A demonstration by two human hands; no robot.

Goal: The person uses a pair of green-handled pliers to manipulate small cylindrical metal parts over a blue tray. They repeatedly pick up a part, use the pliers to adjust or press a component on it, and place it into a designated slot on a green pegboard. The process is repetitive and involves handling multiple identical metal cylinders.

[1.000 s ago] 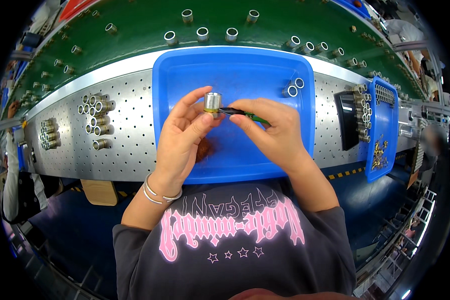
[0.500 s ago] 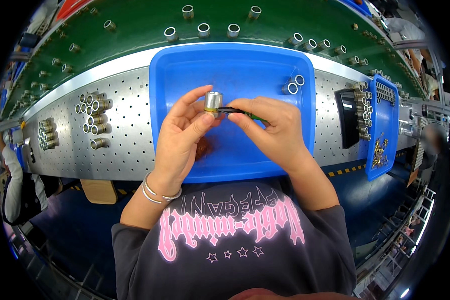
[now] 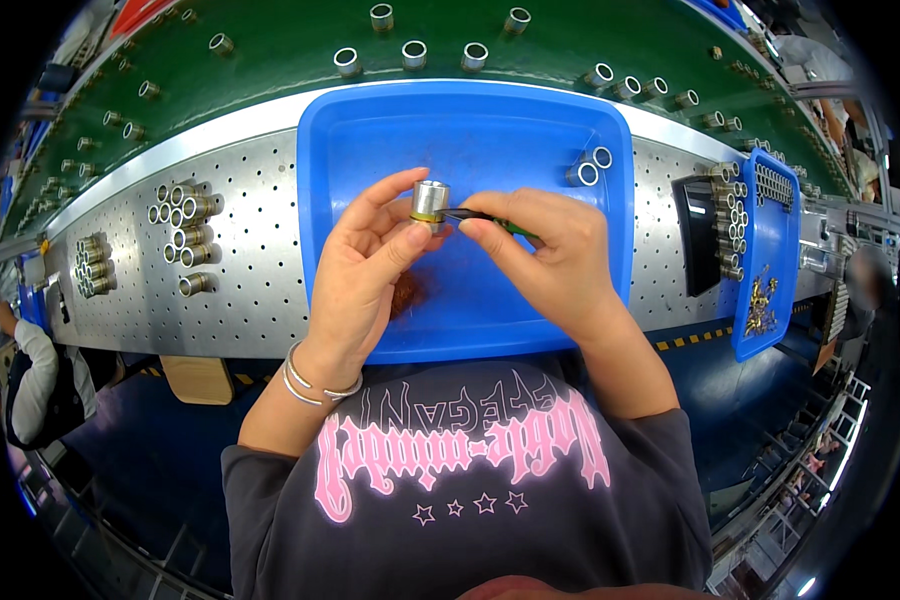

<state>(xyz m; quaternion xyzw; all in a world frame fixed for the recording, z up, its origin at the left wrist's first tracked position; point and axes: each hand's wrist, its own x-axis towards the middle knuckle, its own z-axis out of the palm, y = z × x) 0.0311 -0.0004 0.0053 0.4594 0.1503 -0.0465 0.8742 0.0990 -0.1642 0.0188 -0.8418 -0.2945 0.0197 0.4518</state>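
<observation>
My left hand (image 3: 363,262) holds a shiny metal sleeve (image 3: 431,197) upright between thumb and fingers, above the blue tray (image 3: 490,350). A yellow band runs around the sleeve's lower part. In my right hand (image 3: 560,250), thumb and fingers pinch a slim pointed tool (image 3: 508,226) with a black and green body. Its tip is at the yellow band; whether it touches cannot be made out. Below my left hand, a brown clump (image 3: 406,295) lies in the tray, partly hidden by that hand. Two more metal sleeves (image 3: 584,174) rest in the tray's far right corner.
Groups of sleeves (image 3: 192,240) stand on the perforated metal bench (image 3: 260,300) at left. Further sleeves (image 3: 414,54) sit on the green surface (image 3: 290,60) beyond. To the right are a black flat device (image 3: 697,236) and a smaller blue tray (image 3: 747,345) with brass-coloured parts (image 3: 760,308).
The tool in my right hand has turned slightly, showing more of its green body. Both hands stay almost in place, and the sleeve remains held. The person at far left has shifted an arm.
</observation>
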